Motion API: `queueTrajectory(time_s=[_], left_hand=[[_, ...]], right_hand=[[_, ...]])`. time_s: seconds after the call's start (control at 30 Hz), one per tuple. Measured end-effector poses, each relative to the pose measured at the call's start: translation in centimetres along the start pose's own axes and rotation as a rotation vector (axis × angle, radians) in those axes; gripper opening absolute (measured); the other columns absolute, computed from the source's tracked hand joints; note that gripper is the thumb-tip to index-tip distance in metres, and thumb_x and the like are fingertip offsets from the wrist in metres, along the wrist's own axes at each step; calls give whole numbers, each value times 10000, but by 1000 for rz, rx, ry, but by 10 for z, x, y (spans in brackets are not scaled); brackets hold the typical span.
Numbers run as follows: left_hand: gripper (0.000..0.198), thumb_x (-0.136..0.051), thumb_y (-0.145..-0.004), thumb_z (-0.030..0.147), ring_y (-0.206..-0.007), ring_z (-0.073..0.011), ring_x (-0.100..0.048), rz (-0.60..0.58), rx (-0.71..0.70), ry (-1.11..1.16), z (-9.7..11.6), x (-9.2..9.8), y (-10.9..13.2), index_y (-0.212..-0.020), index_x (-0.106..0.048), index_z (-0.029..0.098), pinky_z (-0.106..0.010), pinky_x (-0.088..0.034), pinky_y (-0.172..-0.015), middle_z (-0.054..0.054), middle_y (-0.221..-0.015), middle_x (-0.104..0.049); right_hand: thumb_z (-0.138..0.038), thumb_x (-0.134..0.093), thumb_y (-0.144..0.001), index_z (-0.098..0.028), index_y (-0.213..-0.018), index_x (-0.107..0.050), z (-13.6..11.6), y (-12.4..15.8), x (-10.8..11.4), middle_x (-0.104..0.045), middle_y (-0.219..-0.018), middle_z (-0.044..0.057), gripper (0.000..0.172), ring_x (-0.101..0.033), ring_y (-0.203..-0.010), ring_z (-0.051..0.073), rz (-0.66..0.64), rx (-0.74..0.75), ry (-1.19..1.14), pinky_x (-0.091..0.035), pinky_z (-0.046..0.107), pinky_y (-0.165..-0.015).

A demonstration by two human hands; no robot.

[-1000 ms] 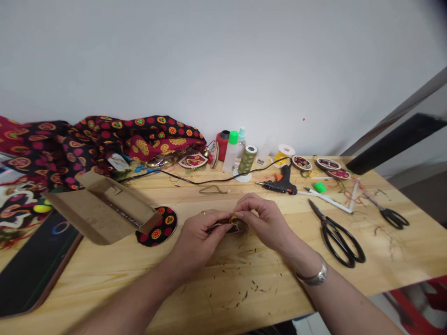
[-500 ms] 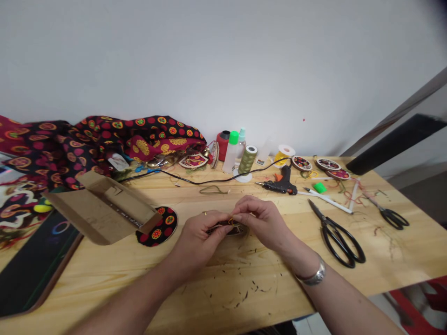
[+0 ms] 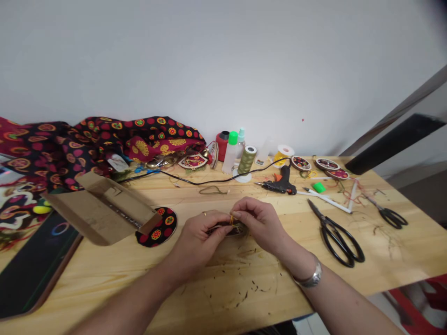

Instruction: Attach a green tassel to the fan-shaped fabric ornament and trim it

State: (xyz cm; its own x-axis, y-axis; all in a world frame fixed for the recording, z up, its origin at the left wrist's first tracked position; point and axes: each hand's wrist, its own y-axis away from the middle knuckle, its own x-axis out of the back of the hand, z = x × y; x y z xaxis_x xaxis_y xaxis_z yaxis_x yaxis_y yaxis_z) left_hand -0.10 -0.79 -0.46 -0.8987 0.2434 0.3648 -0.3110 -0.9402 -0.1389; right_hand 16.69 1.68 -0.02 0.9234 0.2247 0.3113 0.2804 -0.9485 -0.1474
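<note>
Clamped between thumb and fingers of the left hand (image 3: 199,232) is a small dark piece (image 3: 239,229) with a pale edge, held up over the near middle of the table (image 3: 146,298) and partly hidden by both hands. Thumb and forefinger of the right hand (image 3: 260,223) are pinched together on a bit of yellow thread (image 3: 232,219) at the top of the piece, just beside the left fingertips. A ring (image 3: 205,213) sits on the left hand and a silver bracelet (image 3: 314,276) on the right wrist. Dark snippets lie scattered on the wood below the hands. To the right, large scissors (image 3: 325,221) lie with their blades pointing away, and small scissors (image 3: 386,216) lie farther over. Behind the large pair are a white pen (image 3: 337,204), a green block (image 3: 319,187) and a glue gun (image 3: 281,185), whose black cord (image 3: 195,182) runs left across the table. Along the wall stand a red spool (image 3: 221,146), a bottle (image 3: 230,157) with a green cap, an olive spool (image 3: 247,162) and a yellow spool (image 3: 281,158). Left of the hands, an open box (image 3: 104,209) overlaps a patterned disc (image 3: 160,230); bunched cloth (image 3: 104,139) is heaped behind them, against the wall. A dark slab (image 3: 31,274) lies at the near left.
</note>
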Motion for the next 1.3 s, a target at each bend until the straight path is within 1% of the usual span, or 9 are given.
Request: queueTrajectory(time_s=[0.1,0.27,0.47,0.63,0.7,0.83,1.03,1.17,1.3], left_hand=[[183,-557,-836,175,-866,-142,-637,5,-18,-6,1,1,0,-953,-687,229,-244,-473,-780,4,-922,-715],[176,-557,-831,167,-846,-138,-642,22,-11,-10,1,0,1,-935,-688,223,-237,-475,-766,6,-904,-722],[158,-568,-823,180,-836,-159,-636,27,-3,-28,0,1,1,-917,-691,211,-266,-478,-761,-18,-886,-714],[155,-567,-814,161,-857,-176,-602,47,-71,-81,0,3,-1,-876,-701,209,-294,-469,-783,-40,-850,-680],[152,-571,-810,163,-853,-178,-601,56,-79,-86,0,3,-1,-869,-704,208,-296,-471,-777,-44,-845,-679],[143,-575,-805,175,-820,-173,-633,39,-19,-49,1,2,0,-870,-701,195,-278,-484,-749,-40,-850,-710],[186,-573,-808,204,-822,-162,-663,25,78,31,5,1,-1,-936,-707,207,-246,-491,-753,-11,-905,-743],[161,-597,-785,228,-781,-167,-664,3,157,65,7,3,-1,-890,-715,201,-245,-497,-718,-3,-847,-744],[142,-625,-751,257,-718,-172,-670,-64,312,216,9,5,-2,-836,-712,184,-253,-510,-666,-7,-787,-738]], right_hand=[[-153,-534,-806,-186,-721,-605,-2,2,-1,-596,-685,-8,115,-539,-661,120,36,92,113,-421,238,-636],[-120,-526,-816,-183,-731,-592,-4,3,-1,-591,-687,-11,125,-539,-658,112,37,140,150,-420,225,-631],[-116,-527,-816,-187,-738,-600,-3,3,-1,-605,-691,-14,129,-542,-652,111,28,129,131,-421,224,-622],[-134,-541,-817,-193,-743,-603,-3,3,1,-623,-711,-5,113,-555,-674,121,11,135,128,-429,240,-642],[-144,-549,-818,-195,-748,-606,-3,2,2,-628,-716,-4,104,-560,-682,123,2,138,117,-434,244,-650],[-145,-555,-816,-190,-749,-615,-3,1,3,-623,-719,-2,100,-561,-683,119,-8,151,77,-438,241,-653],[-159,-570,-810,-187,-742,-622,-2,1,3,-618,-739,3,91,-564,-706,122,-12,146,29,-443,247,-674],[-171,-581,-784,-181,-727,-627,-1,0,2,-625,-708,0,74,-560,-673,122,-12,58,-14,-438,244,-644],[-200,-598,-752,-171,-709,-635,-2,-2,2,-619,-661,-7,63,-544,-622,117,-43,-91,-73,-423,237,-592]])
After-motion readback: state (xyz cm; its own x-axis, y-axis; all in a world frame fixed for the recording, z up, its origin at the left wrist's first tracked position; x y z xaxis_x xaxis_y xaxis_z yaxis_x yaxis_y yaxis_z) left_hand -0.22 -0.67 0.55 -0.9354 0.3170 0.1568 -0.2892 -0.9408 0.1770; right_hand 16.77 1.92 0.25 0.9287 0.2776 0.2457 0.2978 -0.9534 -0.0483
